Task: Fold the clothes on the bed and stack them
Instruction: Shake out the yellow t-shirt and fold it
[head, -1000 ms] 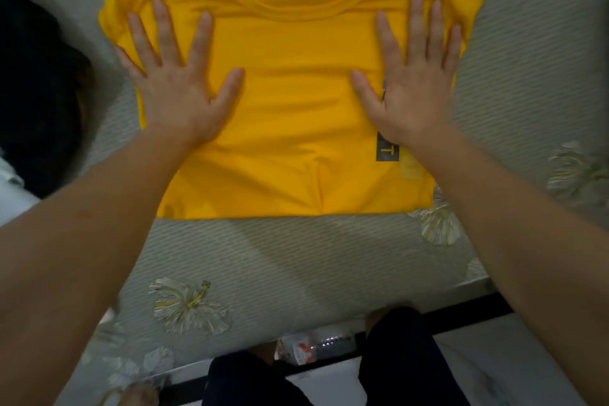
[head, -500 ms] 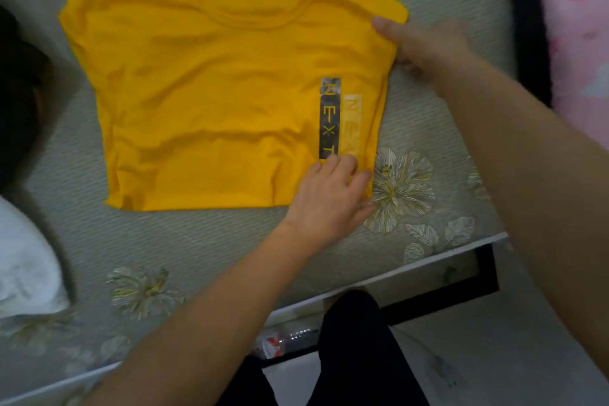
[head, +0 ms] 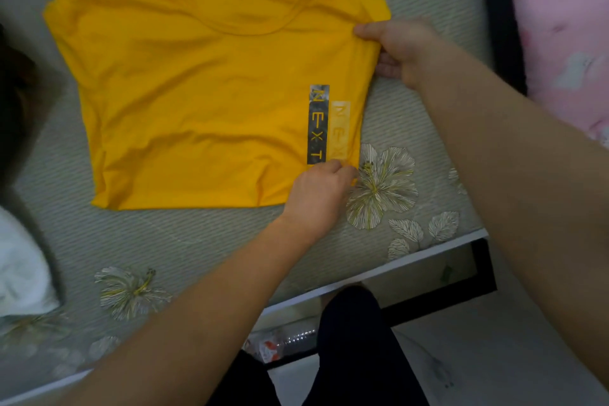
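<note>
I see the yellow T-shirt [head: 197,92] lying flat on the flowered bed [head: 197,241], collar pointing away from me and hem toward the near edge, its wider span running left to right. My right hand [head: 402,49] pinches the right shoulder edge, thumb on top. My left hand [head: 318,194] grips the right hem corner with curled fingers, just below the vertical "NEXT" print [head: 318,123].

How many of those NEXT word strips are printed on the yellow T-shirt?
2. A dark grey strip and a pale yellow strip beside it, both running lengthwise near the yellow fabric T-shirt's edge, just above the left hand. Folded layers may hide more.
</note>
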### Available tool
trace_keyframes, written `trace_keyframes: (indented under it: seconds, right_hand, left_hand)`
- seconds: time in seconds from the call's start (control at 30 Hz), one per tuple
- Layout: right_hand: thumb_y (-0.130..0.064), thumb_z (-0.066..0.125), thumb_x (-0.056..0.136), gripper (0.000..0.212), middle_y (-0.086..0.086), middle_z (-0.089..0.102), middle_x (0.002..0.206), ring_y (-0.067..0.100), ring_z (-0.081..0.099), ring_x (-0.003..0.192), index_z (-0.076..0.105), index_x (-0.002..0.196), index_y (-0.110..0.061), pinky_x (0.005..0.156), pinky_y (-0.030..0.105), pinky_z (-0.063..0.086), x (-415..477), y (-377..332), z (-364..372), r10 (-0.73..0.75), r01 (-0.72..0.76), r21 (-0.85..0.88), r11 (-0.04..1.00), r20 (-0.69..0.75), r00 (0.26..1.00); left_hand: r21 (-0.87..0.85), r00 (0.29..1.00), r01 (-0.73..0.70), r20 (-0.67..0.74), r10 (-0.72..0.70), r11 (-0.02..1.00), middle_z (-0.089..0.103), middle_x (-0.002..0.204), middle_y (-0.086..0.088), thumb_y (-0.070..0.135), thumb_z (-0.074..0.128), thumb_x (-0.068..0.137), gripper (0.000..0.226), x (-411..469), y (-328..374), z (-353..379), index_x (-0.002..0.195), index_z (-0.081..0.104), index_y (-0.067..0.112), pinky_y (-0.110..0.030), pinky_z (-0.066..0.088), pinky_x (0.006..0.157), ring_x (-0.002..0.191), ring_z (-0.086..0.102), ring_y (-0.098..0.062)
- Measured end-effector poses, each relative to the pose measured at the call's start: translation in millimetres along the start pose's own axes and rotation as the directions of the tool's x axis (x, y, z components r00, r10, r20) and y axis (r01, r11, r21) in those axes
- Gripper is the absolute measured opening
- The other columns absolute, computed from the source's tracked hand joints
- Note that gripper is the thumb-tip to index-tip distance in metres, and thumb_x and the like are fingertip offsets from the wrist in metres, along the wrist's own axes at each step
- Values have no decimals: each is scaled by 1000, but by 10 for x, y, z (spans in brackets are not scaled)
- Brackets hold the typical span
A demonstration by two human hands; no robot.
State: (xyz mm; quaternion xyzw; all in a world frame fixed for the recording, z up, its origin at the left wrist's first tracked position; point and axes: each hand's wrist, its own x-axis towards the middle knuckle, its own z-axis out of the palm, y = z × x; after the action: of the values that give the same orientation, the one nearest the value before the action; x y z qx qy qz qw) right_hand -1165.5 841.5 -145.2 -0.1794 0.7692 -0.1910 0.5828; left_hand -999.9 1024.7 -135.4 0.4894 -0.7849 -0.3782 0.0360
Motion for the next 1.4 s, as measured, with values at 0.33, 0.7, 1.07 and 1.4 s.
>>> trace_keyframes:
  seconds: [0.33, 0.7, 1.07, 1.4]
  right_hand:
    - [-21, 64, 91, 7, -1, 69, 89, 10, 68, 74, 59, 95, -18, 65, 23, 57, -542, -472, 608, 34, -45, 122, 992, 86, 996]
    - [-17, 79, 73, 27, 7, 60, 72, 24, 63, 69, 52, 68, -17, 63, 44, 60, -829, -856, 2858, -290, 291, -104, 951, 27, 957]
    - [-23, 49, 101, 26, 10, 68, 110, 20, 66, 98, 65, 116, -8, 91, 38, 53, -873, -838, 3290, -649, 656, -566, 499, 258, 716]
    - [-7, 57, 91, 60, 16, 35, 157, 32, 18, 151, 40, 148, -14, 121, 55, 15, -894, -720, 3716, -135, 287, -231, -930, 938, 318]
  left_hand:
    - [-880, 841, 315, 85, -534, 356, 65, 85, 5, -8, 72, 81, 35, -480, -334, -709, 94, 66, 24, -21, 51, 70, 74, 61, -5]
    - [-991, 384, 99, 118, -916, -87, 63, 92, -2, 0, 65, 90, 20, -1359, -1647, -1285, 95, 61, 19, -31, 54, 71, 81, 62, -13]
    - [-919, 100, 378, -75, -992, 108, 60, 109, -4, 13, 62, 90, 28, -1523, -2034, -1156, 117, 55, 16, -41, 53, 89, 101, 61, -23]
    - [-438, 396, 785, -190, -898, 439, 63, 116, -7, 43, 74, 82, 51, -1381, -2208, -1286, 118, 49, 16, -45, 41, 94, 113, 53, -31]
